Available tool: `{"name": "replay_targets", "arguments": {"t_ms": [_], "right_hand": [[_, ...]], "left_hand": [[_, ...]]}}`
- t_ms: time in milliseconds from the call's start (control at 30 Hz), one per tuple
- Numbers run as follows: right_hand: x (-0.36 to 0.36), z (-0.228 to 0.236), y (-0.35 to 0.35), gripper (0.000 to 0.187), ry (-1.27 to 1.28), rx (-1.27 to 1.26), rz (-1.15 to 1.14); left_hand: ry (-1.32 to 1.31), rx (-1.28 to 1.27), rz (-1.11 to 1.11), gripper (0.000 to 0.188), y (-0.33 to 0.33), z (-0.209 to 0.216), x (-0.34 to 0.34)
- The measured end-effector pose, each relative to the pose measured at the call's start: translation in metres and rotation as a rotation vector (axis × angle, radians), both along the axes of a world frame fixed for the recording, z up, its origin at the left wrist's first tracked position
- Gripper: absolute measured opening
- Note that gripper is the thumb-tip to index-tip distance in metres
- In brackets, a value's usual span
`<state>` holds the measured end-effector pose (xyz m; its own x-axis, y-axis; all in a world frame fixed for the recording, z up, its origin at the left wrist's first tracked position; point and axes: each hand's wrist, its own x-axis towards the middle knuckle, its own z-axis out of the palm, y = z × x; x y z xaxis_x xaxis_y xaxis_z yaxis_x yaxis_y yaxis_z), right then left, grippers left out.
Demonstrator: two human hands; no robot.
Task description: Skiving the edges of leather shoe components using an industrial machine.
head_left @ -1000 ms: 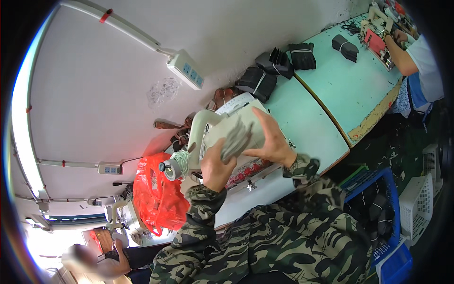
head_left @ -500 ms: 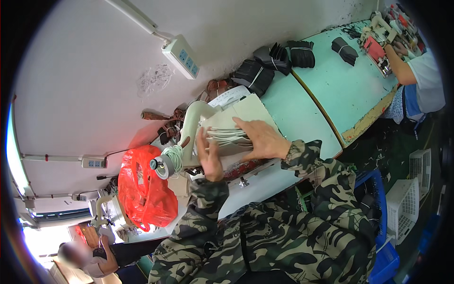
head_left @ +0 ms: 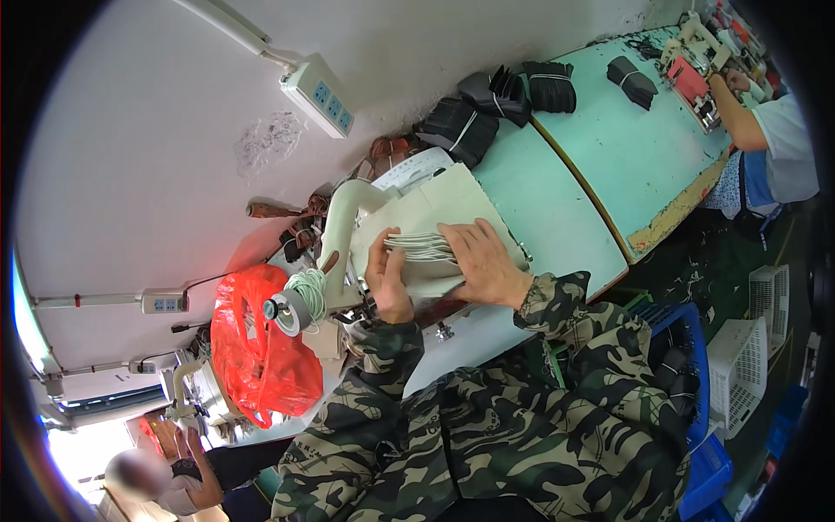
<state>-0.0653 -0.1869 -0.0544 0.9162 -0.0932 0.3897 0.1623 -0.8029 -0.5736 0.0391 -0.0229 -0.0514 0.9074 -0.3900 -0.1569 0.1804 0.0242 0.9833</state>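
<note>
A stack of thin, pale pieces with white edges point(head_left: 421, 247) sits between my hands on the cream bed of a sewing machine point(head_left: 348, 217). My left hand point(head_left: 389, 280) grips the stack's left end, thumb and fingers bent around it. At the other end my right hand point(head_left: 485, 263) presses with its fingers over the top and its thumb low on the near side. The machine's arm rises just left of the stack. Pale green cord point(head_left: 308, 289) is looped near the machine's round handwheel point(head_left: 289, 311), beside my left wrist.
A red plastic bag point(head_left: 261, 348) lies left of the machine. Tied black bundles point(head_left: 458, 130) line the wall on the green table point(head_left: 539, 196). A blue crate point(head_left: 696, 374) and white baskets point(head_left: 738, 374) stand at right. One person works far right, another point(head_left: 187, 487) at lower left.
My hands have closed in on the two ends of the stack, the right fingers coming down onto it. The view has shifted slightly.
</note>
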Motion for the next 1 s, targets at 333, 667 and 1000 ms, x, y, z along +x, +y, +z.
{"name": "replay_targets", "arguments": {"t_ms": [333, 667, 1000], "right_hand": [[-0.006, 0.006, -0.010, 0.084, 0.021, 0.068, -0.040], [-0.009, -0.010, -0.010, 0.077, -0.036, 0.028, -0.126], [-0.037, 0.018, 0.092, 0.069, 0.654, 0.372, 0.467]], "left_hand": [[-0.236, -0.025, -0.060, 0.059, -0.023, 0.004, -0.009], [-0.399, 0.154, -0.181, 0.070, -0.039, -0.004, -0.019], [-0.397, 0.615, -0.857, 0.084, 0.129, 0.095, -0.053]]}}
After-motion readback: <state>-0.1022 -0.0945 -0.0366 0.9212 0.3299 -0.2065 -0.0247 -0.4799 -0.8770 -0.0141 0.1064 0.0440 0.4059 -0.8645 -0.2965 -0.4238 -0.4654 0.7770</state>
